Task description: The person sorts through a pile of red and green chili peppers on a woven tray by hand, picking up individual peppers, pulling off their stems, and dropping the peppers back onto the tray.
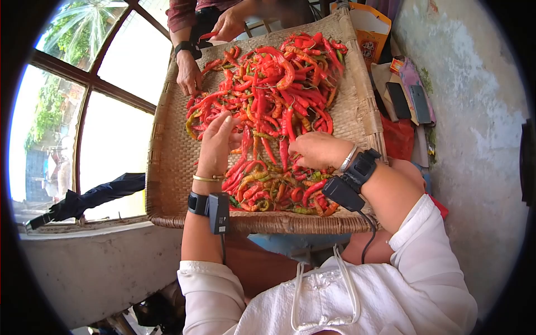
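"Which hand is nearer the long red pepper (290, 126)?"

"The right hand (321, 149), fingers curled; the pepper lies just beyond them, pointing away. The left hand (216, 146) is farther, loosely open. Neither hold is clear."

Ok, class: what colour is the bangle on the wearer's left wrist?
The bangle is gold, clearest in the head view.

Bright daylight comes through the dark-framed window (92, 84) at left, greenery outside; below it is a pale wall (89, 268). At right stands a scuffed grey-white wall (474, 100) with patchy marks.
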`<act>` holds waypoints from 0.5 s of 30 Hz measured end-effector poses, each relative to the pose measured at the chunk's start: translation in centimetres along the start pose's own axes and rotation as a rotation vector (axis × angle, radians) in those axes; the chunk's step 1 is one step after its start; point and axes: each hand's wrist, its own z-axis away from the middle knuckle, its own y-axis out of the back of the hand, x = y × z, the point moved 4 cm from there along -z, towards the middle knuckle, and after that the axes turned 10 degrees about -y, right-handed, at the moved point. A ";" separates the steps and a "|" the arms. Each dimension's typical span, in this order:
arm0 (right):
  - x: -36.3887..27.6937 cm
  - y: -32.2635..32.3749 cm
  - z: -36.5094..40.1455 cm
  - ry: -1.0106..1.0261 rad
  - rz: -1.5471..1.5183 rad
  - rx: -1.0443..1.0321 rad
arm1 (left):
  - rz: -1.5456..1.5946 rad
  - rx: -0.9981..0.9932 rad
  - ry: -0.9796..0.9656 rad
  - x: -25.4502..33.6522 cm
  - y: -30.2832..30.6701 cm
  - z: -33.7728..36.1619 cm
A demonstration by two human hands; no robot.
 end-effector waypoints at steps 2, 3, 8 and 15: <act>0.2 -1.1 -0.6 0.027 0.072 0.021 | -0.194 -0.256 0.067 -0.3 -2.7 1.2; 0.3 -1.7 -0.7 0.057 0.134 0.038 | -0.283 -0.389 0.038 -1.1 -3.7 1.5; -0.2 -2.1 -0.4 0.044 0.312 0.262 | -0.660 -0.571 -0.260 -2.3 -5.9 2.9; -0.9 0.5 0.1 0.108 0.059 0.378 | -0.789 -0.642 -0.313 -2.3 -5.8 3.0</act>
